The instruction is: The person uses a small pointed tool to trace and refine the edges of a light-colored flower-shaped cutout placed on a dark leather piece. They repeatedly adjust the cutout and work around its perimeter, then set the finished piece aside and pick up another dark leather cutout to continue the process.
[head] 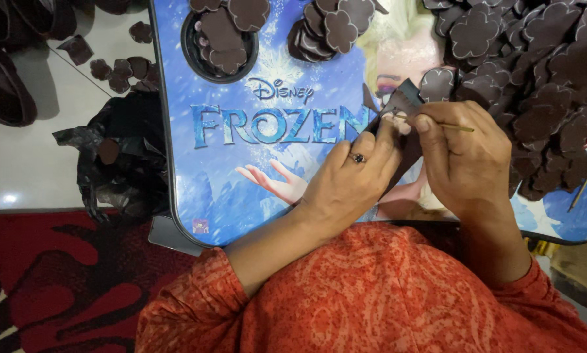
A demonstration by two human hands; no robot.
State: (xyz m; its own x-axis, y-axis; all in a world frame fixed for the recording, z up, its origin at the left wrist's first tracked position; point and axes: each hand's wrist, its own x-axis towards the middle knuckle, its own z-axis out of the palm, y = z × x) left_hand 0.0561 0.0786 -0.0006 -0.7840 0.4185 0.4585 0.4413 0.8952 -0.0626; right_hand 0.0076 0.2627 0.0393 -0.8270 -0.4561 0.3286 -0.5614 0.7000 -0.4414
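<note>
Pinching a dark brown cut-out foam piece (401, 108) steady in the left hand (349, 180) — right hand (460, 153) is gripping a thin wooden stick (455, 127), working its edge above the blue printed tabletop (241, 170).

Orange patterned sleeves (372, 294), dark-stoned ring (357, 157) on finger

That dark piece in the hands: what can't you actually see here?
- Head view: most of the dark piece is covered by the left hand and right hand, so its full shape is hidden.
- The thin stick runs into the right hand; its working end cannot be seen.
- The pile of dark flower-shaped cutouts is cut off by the top and right edges.
- What lies inside the round black dish under its cutouts is hidden.
</note>
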